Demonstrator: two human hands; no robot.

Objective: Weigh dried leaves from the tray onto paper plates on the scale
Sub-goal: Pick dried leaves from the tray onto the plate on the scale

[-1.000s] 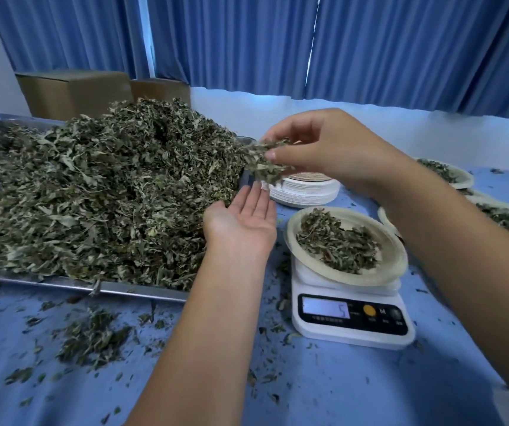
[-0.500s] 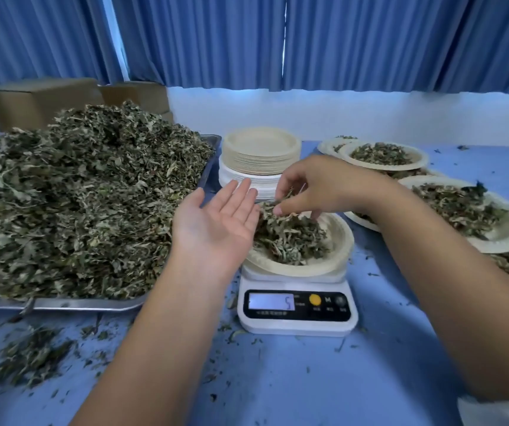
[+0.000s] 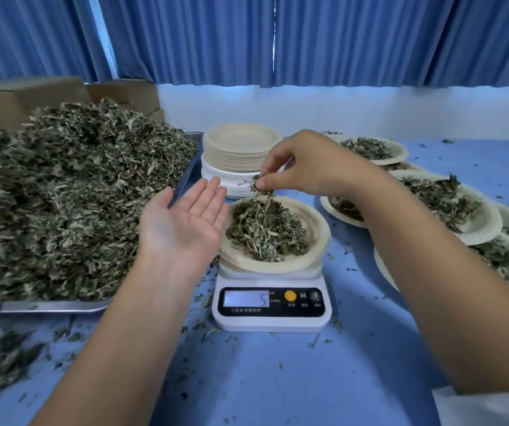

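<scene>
One round paper plate [image 3: 273, 267], crinkled leaves [image 3: 262, 229]

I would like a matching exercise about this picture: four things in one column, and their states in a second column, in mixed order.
1. left hand
2. right hand
3. scale
4. tray

a. heaped high with dried leaves
b. open, palm up
c. carries a filled paper plate
d. pinches a small bunch

Pairs: 1-b, 2-d, 3-c, 4-a

The scale [image 3: 271, 305] at lower centre of the frame shows "5" on its display [image 3: 246, 298] and an "M" beside its orange button [image 3: 290, 296] (smaller print beneath is illegible).
</scene>
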